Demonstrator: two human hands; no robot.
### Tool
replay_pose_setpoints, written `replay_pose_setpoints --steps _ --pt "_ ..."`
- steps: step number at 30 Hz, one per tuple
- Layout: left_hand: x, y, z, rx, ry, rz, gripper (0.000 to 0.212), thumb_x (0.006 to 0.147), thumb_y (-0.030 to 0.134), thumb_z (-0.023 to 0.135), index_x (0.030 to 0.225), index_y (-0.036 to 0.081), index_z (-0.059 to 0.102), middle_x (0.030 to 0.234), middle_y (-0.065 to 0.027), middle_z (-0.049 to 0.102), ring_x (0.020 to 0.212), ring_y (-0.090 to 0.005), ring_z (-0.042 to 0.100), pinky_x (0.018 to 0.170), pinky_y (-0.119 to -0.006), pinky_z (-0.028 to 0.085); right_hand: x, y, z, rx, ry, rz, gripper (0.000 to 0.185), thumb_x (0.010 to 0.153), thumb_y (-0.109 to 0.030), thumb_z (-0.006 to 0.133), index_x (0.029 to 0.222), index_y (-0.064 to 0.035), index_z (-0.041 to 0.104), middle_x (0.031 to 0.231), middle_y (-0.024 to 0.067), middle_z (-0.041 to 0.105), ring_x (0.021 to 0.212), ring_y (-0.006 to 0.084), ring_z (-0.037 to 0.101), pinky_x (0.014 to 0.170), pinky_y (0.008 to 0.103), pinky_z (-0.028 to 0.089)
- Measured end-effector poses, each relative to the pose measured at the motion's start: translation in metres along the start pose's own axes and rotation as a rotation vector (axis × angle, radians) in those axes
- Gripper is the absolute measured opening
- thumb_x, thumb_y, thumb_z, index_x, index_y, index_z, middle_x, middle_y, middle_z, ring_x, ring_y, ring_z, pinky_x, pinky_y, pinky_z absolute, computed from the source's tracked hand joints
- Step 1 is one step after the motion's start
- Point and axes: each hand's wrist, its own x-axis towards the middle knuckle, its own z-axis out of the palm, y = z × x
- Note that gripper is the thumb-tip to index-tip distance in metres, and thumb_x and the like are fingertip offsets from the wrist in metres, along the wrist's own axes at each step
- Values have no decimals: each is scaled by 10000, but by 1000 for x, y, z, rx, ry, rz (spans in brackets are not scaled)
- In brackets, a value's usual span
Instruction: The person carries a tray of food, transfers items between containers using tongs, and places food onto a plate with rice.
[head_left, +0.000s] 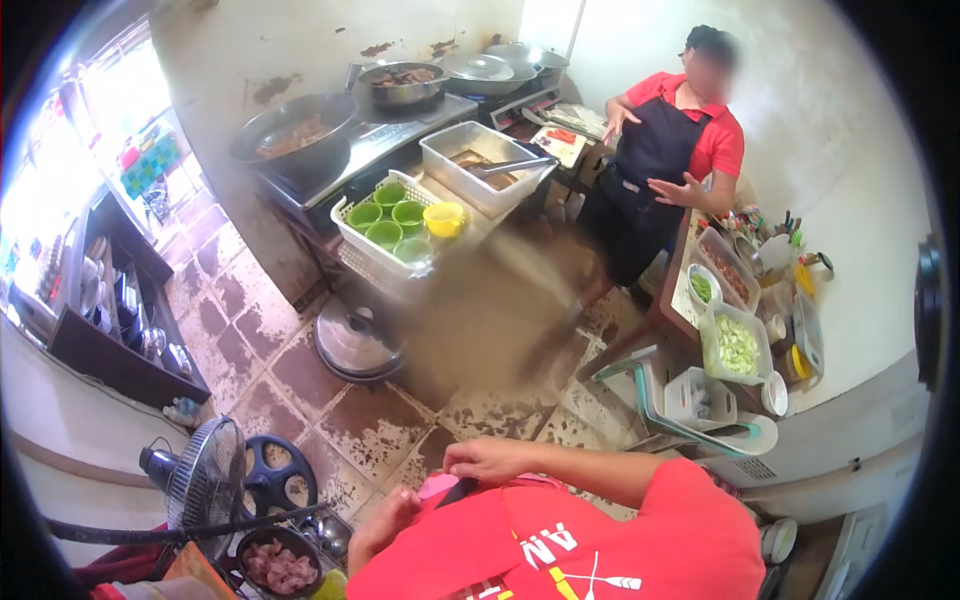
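Observation:
My right hand (484, 459) is at the front of my waist, its curled fingers on a black strap (457, 493). My left hand (397, 514) is bent in beside my red shirt (600, 517), partly hidden by it; whether it grips anything is unclear. Between the hands shows some pink cloth (436, 486). A dark bowl of raw meat pieces (279, 564) stands at the lower left, below a standing fan (206, 480). On the tiled floor ahead lies a metal pot lid (358, 337).
Across the room a person in a dark apron (652, 157) stands with both hands raised. Stoves hold a wok (296, 135) and pans. A white basket (352, 240) carries green cups. Right, a counter holds a tub of chopped green vegetables (731, 352). A blurred patch hides mid-floor.

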Motion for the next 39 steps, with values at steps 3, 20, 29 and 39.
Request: replay_pose_setpoints --steps 3,20,29,39 --pt "-8 -12 -8 159 36 52 252 895 277 431 879 59 557 798 -33 536 781 -149 510 757 -256 411 -6 17 4 -53 50 31 265 864 -236 527 1027 -28 542 974 178 591 911 291 576 792 375 446" --pt "-21 16 42 7 44 -265 426 958 287 368 1251 -7 467 1273 -123 505 1116 -178 508 966 -302 382 -53 60 7 24 -104 160 230 771 -106 536 966 -10 611 894 121 652 829 230 617 725 339 481" --pt "45 -17 -16 -14 -247 -290 648 945 522 265 1354 24 331 1347 -116 426 1201 -213 446 1001 -344 371 29 31 19 -494 -101 156 232 695 -62 505 877 22 621 802 252 608 791 403 597 700 452 469" --pt "57 28 -108 -161 -211 -338 642 939 532 269 1357 49 332 1344 -122 431 1193 -219 461 998 -366 378 119 47 -26 -152 -410 194 459 903 -336 406 1095 54 555 1057 270 581 1024 389 535 912 401 397"
